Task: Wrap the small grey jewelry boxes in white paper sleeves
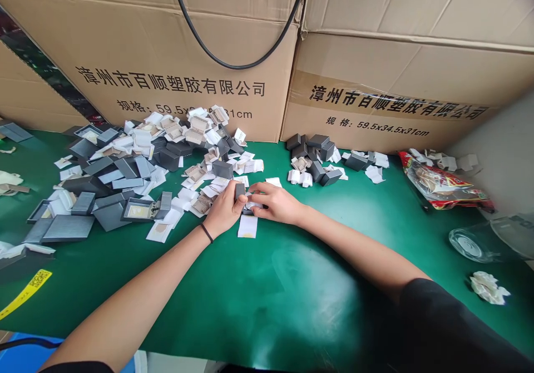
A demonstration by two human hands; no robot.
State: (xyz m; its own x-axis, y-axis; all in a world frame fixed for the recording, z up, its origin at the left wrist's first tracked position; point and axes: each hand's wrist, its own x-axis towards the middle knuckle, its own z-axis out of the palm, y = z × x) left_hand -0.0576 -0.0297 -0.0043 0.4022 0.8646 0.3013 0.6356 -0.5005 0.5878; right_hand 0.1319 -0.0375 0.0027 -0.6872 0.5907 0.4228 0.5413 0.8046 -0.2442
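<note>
Near the middle of the green table, my left hand (225,210) is closed around a small dark grey box (240,190), its thumb on the near side. My right hand (276,202) meets it from the right, with bent fingers at the box and at some white paper or card between the hands. What those fingers grip is mostly hidden. Just below the hands lies a white square card (247,227). Left of my left hand spreads a big heap of dark grey boxes (100,165) mixed with folded white card inserts (199,124).
A smaller pile of dark boxes (319,141) and white inserts sits behind my right hand. To the right are a red food packet (446,187), a clear cup (479,242) and crumpled tissue (489,288). Large cartons (200,45) wall the back; a black cable (237,67) hangs there.
</note>
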